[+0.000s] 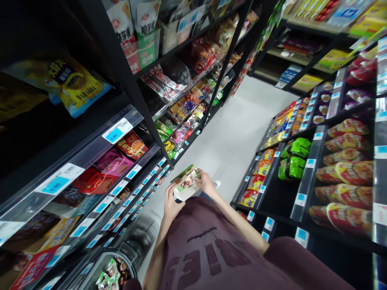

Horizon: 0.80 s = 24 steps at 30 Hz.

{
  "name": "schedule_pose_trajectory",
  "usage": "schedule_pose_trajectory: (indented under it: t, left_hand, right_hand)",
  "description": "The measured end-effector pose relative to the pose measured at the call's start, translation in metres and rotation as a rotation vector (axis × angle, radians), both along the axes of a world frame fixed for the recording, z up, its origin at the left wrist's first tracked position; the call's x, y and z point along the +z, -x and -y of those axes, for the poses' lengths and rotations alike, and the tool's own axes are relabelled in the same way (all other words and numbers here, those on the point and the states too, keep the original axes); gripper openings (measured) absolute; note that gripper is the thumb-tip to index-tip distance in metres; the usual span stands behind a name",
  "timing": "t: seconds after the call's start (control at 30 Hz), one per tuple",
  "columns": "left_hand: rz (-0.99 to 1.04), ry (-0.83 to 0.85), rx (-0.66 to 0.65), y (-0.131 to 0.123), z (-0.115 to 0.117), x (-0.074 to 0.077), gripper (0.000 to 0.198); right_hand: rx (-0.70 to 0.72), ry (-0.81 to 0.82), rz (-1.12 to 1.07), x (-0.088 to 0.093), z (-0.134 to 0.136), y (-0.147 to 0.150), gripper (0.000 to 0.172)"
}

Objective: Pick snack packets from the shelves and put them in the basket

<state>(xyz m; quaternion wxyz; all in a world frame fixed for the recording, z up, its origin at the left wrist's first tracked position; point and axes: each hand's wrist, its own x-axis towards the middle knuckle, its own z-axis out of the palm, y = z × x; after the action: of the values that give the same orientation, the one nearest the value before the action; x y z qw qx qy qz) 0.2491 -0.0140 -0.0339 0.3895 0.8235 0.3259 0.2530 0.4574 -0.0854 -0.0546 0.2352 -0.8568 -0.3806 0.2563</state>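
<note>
In front of my dark maroon shirt I hold a small white and green carton (183,194), which looks open. My left hand (173,204) is closed round its near left side, with the thumb along the lower edge. A small cream and green snack packet (188,181) with dark lettering lies at the top of the carton. The fingers of my right hand (204,182) are bent and pinch the right end of this packet. I cannot tell whether the packet is partly inside the carton.
Black shelves (151,121) with bagged snacks rise on my left. Bowl noodles (350,173) and green noodle packs (294,159) fill shelves on my right. A basket (133,269) with several snack packets is at lower left. A pale floor aisle (244,117) runs ahead.
</note>
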Motion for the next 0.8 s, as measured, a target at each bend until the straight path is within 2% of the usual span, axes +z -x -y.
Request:
schedule_pose_trajectory:
  t: [0.13, 0.27, 0.43, 0.67, 0.8]
  left_hand:
    - [0.011, 0.007, -0.005, -0.001, -0.001, 0.0, 0.072]
    - [0.008, 0.01, -0.015, -0.002, -0.002, -0.001, 0.072]
    - [0.009, 0.009, -0.017, -0.002, -0.003, -0.001, 0.071]
    - [0.013, 0.033, 0.009, -0.003, -0.001, 0.002, 0.072]
    - [0.02, 0.024, -0.01, -0.002, -0.001, 0.002, 0.072]
  right_hand:
    - [0.027, 0.001, 0.044, 0.004, -0.001, 0.005, 0.049]
    - [0.005, 0.1, 0.106, 0.008, 0.0, 0.012, 0.044]
    - [-0.008, 0.169, 0.106, 0.01, 0.0, 0.01, 0.052]
    - [-0.021, 0.122, 0.141, 0.012, 0.0, 0.014, 0.051]
    - [-0.062, 0.195, 0.108, 0.013, 0.002, 0.017, 0.056]
